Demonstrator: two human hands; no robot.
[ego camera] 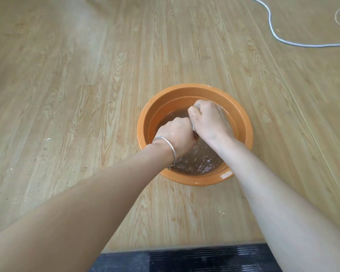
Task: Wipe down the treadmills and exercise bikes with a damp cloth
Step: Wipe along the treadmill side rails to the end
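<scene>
Head view: a dark mat (185,260) is seen at the near edge. Beyond it, a grey cloth (192,125) is gripped by the left hand (177,132) and right hand (210,120), both clenched, over murky water (196,160) in an orange basin (185,90) on the wooden floor (86,114). A white cord (273,30) is seen farther off.

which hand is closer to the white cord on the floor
Right. The right hand, gripping the cloth, is over the basin toward the cord; the left hand grips it alongside, farther away.
</scene>
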